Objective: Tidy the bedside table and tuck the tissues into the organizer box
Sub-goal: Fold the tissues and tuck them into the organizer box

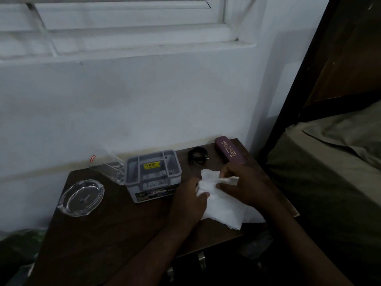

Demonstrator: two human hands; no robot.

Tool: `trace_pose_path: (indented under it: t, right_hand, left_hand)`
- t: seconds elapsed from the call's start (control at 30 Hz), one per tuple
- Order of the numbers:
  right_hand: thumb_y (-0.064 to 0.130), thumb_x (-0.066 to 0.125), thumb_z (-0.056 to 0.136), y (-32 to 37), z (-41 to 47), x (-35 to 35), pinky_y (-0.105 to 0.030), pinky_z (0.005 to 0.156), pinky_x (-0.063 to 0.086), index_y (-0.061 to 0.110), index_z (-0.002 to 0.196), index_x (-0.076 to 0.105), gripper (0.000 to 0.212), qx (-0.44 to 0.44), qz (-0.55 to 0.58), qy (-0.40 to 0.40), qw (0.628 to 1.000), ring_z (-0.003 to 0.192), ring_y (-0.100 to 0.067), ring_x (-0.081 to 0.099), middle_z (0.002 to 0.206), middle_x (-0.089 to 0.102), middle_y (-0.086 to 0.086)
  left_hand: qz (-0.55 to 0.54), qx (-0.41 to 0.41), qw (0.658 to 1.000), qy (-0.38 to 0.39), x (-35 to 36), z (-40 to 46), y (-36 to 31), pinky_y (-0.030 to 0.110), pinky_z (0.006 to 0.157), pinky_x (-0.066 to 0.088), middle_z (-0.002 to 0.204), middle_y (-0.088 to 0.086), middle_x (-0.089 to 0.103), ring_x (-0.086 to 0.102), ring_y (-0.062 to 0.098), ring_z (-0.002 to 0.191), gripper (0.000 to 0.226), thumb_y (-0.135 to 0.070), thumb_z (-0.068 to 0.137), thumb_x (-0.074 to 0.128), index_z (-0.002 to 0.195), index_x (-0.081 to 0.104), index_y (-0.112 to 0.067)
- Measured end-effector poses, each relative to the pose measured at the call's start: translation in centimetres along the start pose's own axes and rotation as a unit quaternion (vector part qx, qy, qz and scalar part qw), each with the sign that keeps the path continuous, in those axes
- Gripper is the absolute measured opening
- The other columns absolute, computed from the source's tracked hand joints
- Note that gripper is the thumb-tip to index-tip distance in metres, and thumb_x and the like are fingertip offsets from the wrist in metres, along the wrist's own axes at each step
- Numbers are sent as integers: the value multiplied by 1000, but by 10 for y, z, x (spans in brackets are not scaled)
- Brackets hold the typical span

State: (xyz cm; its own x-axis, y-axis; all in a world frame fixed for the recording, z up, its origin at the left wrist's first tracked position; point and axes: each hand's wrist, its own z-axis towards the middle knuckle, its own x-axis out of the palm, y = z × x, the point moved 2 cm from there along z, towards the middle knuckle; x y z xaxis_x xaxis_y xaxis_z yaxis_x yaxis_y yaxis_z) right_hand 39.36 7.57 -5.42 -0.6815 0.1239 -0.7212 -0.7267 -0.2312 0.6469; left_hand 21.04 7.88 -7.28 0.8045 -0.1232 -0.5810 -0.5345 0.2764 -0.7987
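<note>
My right hand (pixel 243 186) pinches the top edge of the white tissue (pixel 224 205) between thumb and fingertips. My left hand (pixel 188 201) holds the tissue's left edge, thumb curled over it. The tissue lies spread on the brown bedside table (pixel 99 234), under and between both hands. Just left of my left hand sits the grey organizer box (pixel 153 176), its clear lid (pixel 107 166) swung open. Beyond my right hand lie a coiled black cable (pixel 198 155) and a maroon glasses case (pixel 229 150). Far left sits a glass ashtray (pixel 81 198).
</note>
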Motion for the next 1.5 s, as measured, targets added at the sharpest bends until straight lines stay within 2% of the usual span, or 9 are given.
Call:
trace_pose_path:
  t: [0.13,0.2,0.43,0.63,0.87,0.97,1.1,1.33,1.5]
  right_hand:
    - [37,82,73,-6,2,2,-9,85,38,21,118,62,51,29,-61,65,996,99,3,53,109,58,17]
    - [31,80,77,-6,7,2,-23,86,46,14,109,69,38,13,-52,110,993,93,-6,60,106,68,6]
    - [41,76,79,-11,11,-27,-24,68,54,36,83,72,8,71,89,64,991,80,-5,68,83,72,10]
    - [43,74,76,-9,11,-34,-20,66,57,35,95,74,21,144,279,38,949,85,-11,73,96,77,5]
    - [36,79,74,-22,10,-21,-32,70,60,31,109,70,37,203,481,16,853,98,-21,72,110,75,-1]
    - [35,74,81,-27,7,-14,-35,77,60,29,111,70,31,218,437,44,872,101,-21,71,113,74,-3]
    - [38,75,76,-33,4,-9,-43,84,59,22,114,69,41,243,407,52,879,101,-26,71,110,74,-6]
    - [26,84,71,-30,2,-7,-37,76,61,26,116,65,49,235,361,43,902,93,-18,73,106,75,2]
    - [20,72,84,-33,1,-10,-38,78,60,21,117,66,34,253,392,68,882,100,-24,71,110,74,-2]
  left_hand:
    - [7,8,1000,-14,0,1,1,18,60,39,81,-5,59,55,9,75,12,-23,89,65,93,62,-12]
    - [12,12,1000,-17,-1,1,2,19,59,40,78,-6,58,55,8,71,13,-26,89,65,92,62,-13]
    - [-35,-16,999,-9,-6,-4,0,14,55,39,81,-9,62,59,1,73,32,-54,77,70,86,57,-27]
    - [-166,-31,986,-1,-11,-6,-14,25,77,59,105,-14,70,66,-3,92,37,-44,78,76,111,63,-33]
    - [-463,-166,869,49,-8,3,-23,43,85,59,113,1,74,71,20,103,56,-40,71,80,119,63,-20]
    - [-523,-171,830,85,-4,4,-19,52,91,56,116,8,73,69,27,107,42,-26,81,73,121,64,-15]
    - [-489,-207,844,77,4,2,-7,56,91,55,114,10,73,70,29,104,35,-9,86,71,120,64,-12]
    - [-545,-219,803,99,6,3,-4,57,94,53,119,15,71,66,34,111,35,-11,88,67,123,64,-9]
    - [-502,-229,830,85,9,1,3,54,92,54,118,17,70,67,36,108,34,7,89,59,120,62,-6]
